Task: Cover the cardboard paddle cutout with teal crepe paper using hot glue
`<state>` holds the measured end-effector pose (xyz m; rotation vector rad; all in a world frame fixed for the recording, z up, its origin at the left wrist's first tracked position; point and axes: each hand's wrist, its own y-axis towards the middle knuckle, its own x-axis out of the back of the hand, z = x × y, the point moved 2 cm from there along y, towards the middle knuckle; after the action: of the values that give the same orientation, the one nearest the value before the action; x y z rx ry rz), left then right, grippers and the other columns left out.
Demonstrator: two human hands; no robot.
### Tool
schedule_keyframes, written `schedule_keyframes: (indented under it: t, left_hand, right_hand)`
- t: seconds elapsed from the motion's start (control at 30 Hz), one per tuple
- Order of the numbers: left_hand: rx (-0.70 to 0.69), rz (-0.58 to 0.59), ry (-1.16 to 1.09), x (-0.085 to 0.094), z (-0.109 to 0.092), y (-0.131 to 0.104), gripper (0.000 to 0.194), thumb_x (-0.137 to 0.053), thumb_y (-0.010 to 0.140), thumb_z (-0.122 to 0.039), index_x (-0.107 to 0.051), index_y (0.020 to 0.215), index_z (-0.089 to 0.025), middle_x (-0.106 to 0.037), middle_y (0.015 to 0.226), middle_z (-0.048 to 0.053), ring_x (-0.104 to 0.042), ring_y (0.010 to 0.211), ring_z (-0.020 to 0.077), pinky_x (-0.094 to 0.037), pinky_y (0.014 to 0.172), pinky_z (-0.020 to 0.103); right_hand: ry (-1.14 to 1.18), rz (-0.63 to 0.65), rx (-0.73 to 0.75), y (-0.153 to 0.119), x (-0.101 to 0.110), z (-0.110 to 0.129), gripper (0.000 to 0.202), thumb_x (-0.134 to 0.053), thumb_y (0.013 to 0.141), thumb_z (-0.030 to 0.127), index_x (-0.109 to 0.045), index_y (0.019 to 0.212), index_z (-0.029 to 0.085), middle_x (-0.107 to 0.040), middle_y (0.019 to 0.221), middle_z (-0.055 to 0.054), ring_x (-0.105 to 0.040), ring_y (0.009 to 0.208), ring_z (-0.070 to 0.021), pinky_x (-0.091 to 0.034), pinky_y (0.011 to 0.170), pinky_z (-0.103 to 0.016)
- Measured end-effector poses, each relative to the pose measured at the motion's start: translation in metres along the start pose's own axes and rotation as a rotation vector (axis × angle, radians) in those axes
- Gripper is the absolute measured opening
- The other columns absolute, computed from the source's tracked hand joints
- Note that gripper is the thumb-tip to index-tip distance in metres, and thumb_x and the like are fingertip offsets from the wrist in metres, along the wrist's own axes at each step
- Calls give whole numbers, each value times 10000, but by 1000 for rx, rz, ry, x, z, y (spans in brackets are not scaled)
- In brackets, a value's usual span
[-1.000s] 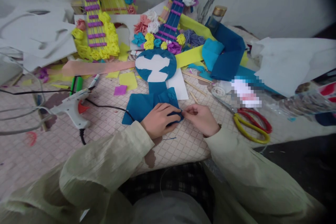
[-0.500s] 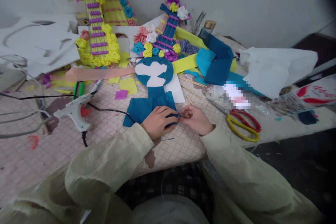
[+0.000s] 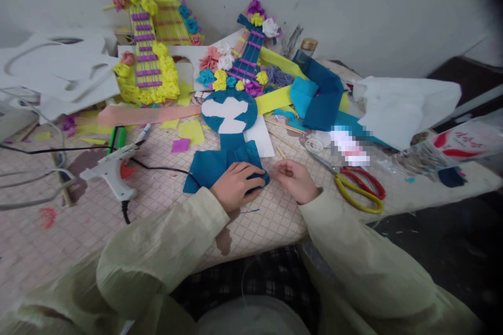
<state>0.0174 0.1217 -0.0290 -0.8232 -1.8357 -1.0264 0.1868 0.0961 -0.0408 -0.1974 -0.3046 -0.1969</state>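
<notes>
My left hand (image 3: 238, 186) presses on a blue crepe paper piece (image 3: 204, 167), its fingers bent over the right edge. The paper covers the lower part of a flat cutout lying on the table. Above it are a narrow blue neck (image 3: 231, 142) and a round blue-edged head (image 3: 248, 118), whose middle shows white board. Just to the right of the paper, my right hand (image 3: 296, 182) hovers with loosely curled fingers, apart from it. I see nothing held there. What lies under my left palm is hidden.
A hot glue gun (image 3: 112, 170) lies at left, its black cord running toward the paper. Scissors (image 3: 359, 193) with red and yellow handles lie right. Behind stand paper-flowered instrument models (image 3: 147, 57), a small jar (image 3: 306, 51), blue crepe paper (image 3: 324, 97) and white sheets (image 3: 408, 107).
My right hand has come away from the blue paper's right edge, leaving a small gap. My left hand stays on the paper. The view has shifted slightly.
</notes>
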Motion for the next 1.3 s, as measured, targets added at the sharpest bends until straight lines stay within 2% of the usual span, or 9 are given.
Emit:
schedule_keyframes:
  t: [0.13,0.27,0.5,0.73,0.87,0.97,1.13,1.2,1.3]
  left_hand:
    - [-3,-4,2,-1,1,0,210,-422,854,-289,-610,893,-204,-570,1131,39,-476,1023,199,-366,835,366]
    - [-3,-19,5,-2,2,0,222,-419,856,-299,-612,894,-197,-572,1131,45,-476,1028,201,-368,842,370]
    - [-7,-14,0,-2,2,-1,224,-419,855,-295,-619,884,-198,-574,1131,51,-475,1036,203,-372,843,377]
    - [-15,-19,1,-1,2,-1,222,-423,855,-300,-617,877,-194,-577,1127,49,-486,1032,201,-381,841,372]
    - [-27,-19,-1,0,1,-1,209,-429,853,-288,-613,874,-191,-578,1121,62,-489,1046,199,-385,852,374]
    - [-38,-18,-5,2,0,-1,190,-440,846,-268,-612,874,-191,-576,1125,61,-496,1050,196,-389,862,376]
    - [-61,-18,-11,2,1,-4,169,-458,831,-232,-613,888,-198,-568,1150,56,-493,1070,195,-403,867,379]
    - [-65,-16,-10,1,2,-4,168,-461,829,-233,-613,893,-198,-566,1158,57,-490,1080,196,-405,872,379]
    - [-59,-3,-7,0,3,-5,176,-450,839,-238,-613,887,-194,-563,1173,57,-491,1091,194,-407,879,377]
  right_hand:
    - [-260,-131,342,-13,-1,0,168,-571,709,277,-670,797,174,-567,696,-17,-480,527,-104,-426,520,-257]
    - [-418,-178,443,-19,-8,1,162,-565,737,267,-709,770,203,-645,731,-43,-559,597,-141,-464,588,-280]
    - [-429,-225,346,-21,-10,3,159,-583,723,281,-723,764,218,-703,761,-49,-631,677,-184,-495,645,-314]
    - [-315,-143,127,-16,-9,1,170,-612,672,322,-727,727,210,-719,745,-54,-659,710,-224,-504,684,-340]
    - [-283,-92,88,-11,-9,4,190,-608,662,337,-721,673,185,-698,627,-51,-632,538,-197,-490,493,-297]
    - [-239,-33,52,-7,-4,4,208,-609,647,335,-718,669,158,-638,490,-15,-527,349,-135,-421,348,-253]
    - [-215,-55,46,-11,3,2,314,-487,706,261,-707,875,113,-462,312,52,-470,314,-122,-424,356,-246]
    - [-245,-75,81,-15,0,3,309,-480,706,261,-710,869,133,-502,347,38,-485,344,-130,-426,388,-257]
    - [-314,-98,171,-19,-9,8,198,-538,668,256,-718,701,182,-629,533,-20,-571,531,-167,-453,544,-291]
